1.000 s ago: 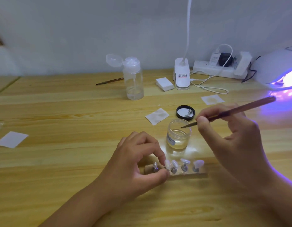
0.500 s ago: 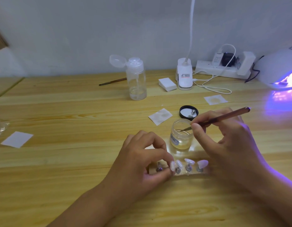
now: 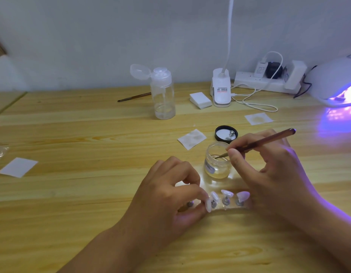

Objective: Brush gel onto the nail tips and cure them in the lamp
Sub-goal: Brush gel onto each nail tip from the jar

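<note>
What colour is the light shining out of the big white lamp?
Purple. It glows from the nail lamp onto the table, as the head view shows.

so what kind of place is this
Likely a home nail-art desk: a wooden table, a glowing curing lamp, an open gel jar the brush dips into, and nail tips on a stand.

right hand point(image 3: 269, 170) holding brush point(image 3: 265, 140), bristles in gel jar point(image 3: 217, 166), left hand point(image 3: 166, 196) pinching nail tip point(image 3: 208, 206)

The right hand point(image 3: 269, 170) has lowered the brush point(image 3: 257, 143), dipping its tip into the gel jar point(image 3: 217, 164).
</note>
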Demonstrator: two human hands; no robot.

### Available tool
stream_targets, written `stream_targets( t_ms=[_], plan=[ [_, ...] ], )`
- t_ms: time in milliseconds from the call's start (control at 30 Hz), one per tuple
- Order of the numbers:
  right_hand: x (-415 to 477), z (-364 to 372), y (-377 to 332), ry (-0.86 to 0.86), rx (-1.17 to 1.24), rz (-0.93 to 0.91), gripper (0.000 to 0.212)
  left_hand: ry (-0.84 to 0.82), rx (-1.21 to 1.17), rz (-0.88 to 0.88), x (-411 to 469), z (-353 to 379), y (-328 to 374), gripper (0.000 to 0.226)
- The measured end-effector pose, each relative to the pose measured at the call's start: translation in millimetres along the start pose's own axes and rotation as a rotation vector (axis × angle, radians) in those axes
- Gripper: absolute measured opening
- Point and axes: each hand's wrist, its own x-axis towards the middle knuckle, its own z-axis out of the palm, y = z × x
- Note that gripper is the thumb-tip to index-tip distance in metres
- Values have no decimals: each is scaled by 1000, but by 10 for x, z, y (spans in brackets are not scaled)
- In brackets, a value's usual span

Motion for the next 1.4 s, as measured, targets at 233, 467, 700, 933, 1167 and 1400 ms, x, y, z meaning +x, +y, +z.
stream_targets(
  t_ms=[233, 467, 700, 933, 1167, 1400],
  plan=[
    [6, -2, -23, -11, 3, 19, 4, 3, 27, 36, 2, -13, 2, 19],
    [3, 0, -21, 15, 16, 8, 9, 10, 34, 48, 2, -27, 5, 20],
    [16, -58, -60, 142, 111, 7, 6, 49, -74, -34, -17, -53, 11, 7],
    [14, -78, -97, 179, 116, -66, 10, 85, -115, -79, 9, -98, 39, 5],
    [8, -96, -85, 195, 127, -76, 11, 123, -111, -140, 16, -127, 43, 9],
    [10, -119, -86, 213, 136, -110, 15, 165, -165, -212, 20, -126, 25, 11]
  ],
)
